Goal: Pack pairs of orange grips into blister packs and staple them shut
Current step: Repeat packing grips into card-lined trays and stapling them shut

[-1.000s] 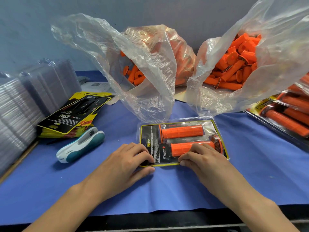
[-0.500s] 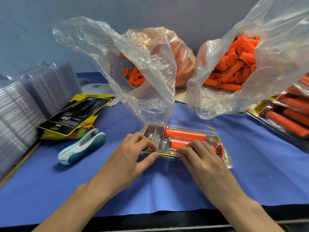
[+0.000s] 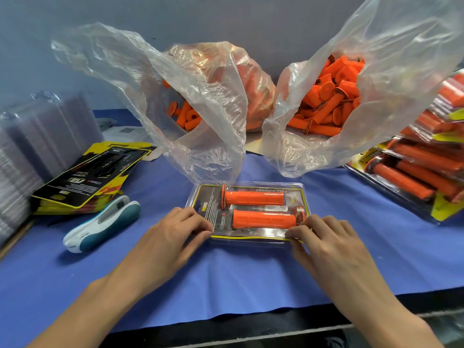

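A clear blister pack (image 3: 248,212) with a black-and-yellow card lies flat on the blue cloth, two orange grips (image 3: 253,198) side by side inside it. My left hand (image 3: 173,237) pinches the pack's near left corner. My right hand (image 3: 326,242) pinches its near right corner. A white-and-teal stapler (image 3: 103,223) lies to the left, untouched. Two open plastic bags hold loose orange grips: the left bag (image 3: 200,109) and the right bag (image 3: 331,96).
A pile of printed cards (image 3: 93,172) and stacks of empty clear blisters (image 3: 37,141) stand at the left. Filled packs (image 3: 416,172) are piled at the right edge. The blue cloth (image 3: 238,277) ends at a dark table edge near me.
The pack was tilted up half a second ago and now lies flat. My right hand slid from the middle of the near edge to the right corner.
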`<control>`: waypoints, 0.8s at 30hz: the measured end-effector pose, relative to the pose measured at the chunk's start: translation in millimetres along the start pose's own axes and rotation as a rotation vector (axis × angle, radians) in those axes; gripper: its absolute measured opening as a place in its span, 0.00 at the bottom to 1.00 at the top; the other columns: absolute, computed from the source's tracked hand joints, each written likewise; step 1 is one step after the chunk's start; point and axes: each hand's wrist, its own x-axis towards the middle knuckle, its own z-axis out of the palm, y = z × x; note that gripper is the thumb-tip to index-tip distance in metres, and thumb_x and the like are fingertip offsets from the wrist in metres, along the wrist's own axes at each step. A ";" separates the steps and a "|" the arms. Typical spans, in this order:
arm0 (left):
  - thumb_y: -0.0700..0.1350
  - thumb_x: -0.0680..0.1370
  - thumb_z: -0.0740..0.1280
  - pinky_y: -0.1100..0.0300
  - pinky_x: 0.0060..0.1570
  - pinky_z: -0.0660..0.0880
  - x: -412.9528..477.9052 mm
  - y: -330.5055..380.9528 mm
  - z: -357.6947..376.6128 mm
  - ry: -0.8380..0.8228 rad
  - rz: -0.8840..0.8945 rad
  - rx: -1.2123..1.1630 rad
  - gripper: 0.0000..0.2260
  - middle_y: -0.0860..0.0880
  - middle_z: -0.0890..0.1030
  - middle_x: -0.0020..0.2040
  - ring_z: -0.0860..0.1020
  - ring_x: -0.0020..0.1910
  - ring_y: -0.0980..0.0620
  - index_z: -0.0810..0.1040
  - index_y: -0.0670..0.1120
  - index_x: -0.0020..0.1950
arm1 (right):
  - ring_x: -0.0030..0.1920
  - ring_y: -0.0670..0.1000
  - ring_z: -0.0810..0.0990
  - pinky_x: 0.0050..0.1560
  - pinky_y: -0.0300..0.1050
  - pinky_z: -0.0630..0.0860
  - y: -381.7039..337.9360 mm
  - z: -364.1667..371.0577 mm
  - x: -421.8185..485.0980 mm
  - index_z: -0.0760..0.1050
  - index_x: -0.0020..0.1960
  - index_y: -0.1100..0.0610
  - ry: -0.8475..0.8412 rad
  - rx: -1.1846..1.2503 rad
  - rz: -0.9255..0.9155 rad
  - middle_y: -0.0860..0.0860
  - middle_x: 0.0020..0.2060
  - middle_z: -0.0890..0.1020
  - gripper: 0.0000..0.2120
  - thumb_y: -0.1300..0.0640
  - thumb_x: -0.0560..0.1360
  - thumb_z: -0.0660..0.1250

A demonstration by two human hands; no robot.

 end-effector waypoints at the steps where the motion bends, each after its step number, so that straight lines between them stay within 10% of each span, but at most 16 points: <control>1: 0.56 0.80 0.58 0.60 0.48 0.73 -0.5 0.3 -0.3 -0.007 0.012 0.014 0.12 0.60 0.75 0.48 0.72 0.47 0.59 0.79 0.53 0.51 | 0.34 0.56 0.76 0.37 0.52 0.75 -1.4 0.5 1.5 0.80 0.44 0.54 0.006 -0.011 0.003 0.50 0.37 0.78 0.05 0.57 0.75 0.66; 6: 0.58 0.80 0.59 0.51 0.49 0.73 -2.2 -15.6 -22.9 0.077 0.002 0.142 0.13 0.57 0.77 0.49 0.76 0.47 0.53 0.79 0.53 0.52 | 0.34 0.57 0.75 0.37 0.52 0.74 -1.0 2.3 0.8 0.80 0.45 0.51 -0.001 -0.025 -0.001 0.50 0.37 0.78 0.06 0.59 0.70 0.74; 9: 0.57 0.79 0.64 0.42 0.50 0.74 -7.5 -46.4 -46.9 0.256 -0.386 0.382 0.17 0.43 0.78 0.53 0.76 0.51 0.37 0.79 0.46 0.58 | 0.35 0.56 0.76 0.37 0.52 0.74 -2.4 1.0 -0.2 0.83 0.52 0.47 -0.016 0.019 -0.055 0.50 0.40 0.79 0.17 0.62 0.67 0.74; 13: 0.65 0.74 0.65 0.43 0.59 0.70 -23.6 -68.6 -56.5 -0.075 -0.875 0.372 0.32 0.39 0.73 0.62 0.72 0.62 0.35 0.68 0.47 0.71 | 0.38 0.54 0.76 0.38 0.50 0.74 -12.6 3.0 0.1 0.82 0.50 0.48 -0.079 0.059 -0.114 0.48 0.41 0.78 0.11 0.56 0.69 0.70; 24: 0.64 0.73 0.68 0.50 0.44 0.75 -24.9 -59.5 -61.4 -0.044 -0.935 0.057 0.21 0.51 0.81 0.49 0.80 0.48 0.46 0.71 0.53 0.59 | 0.37 0.54 0.74 0.39 0.49 0.73 -30.6 17.3 8.5 0.81 0.49 0.50 -0.063 -0.006 -0.152 0.49 0.39 0.76 0.11 0.62 0.71 0.65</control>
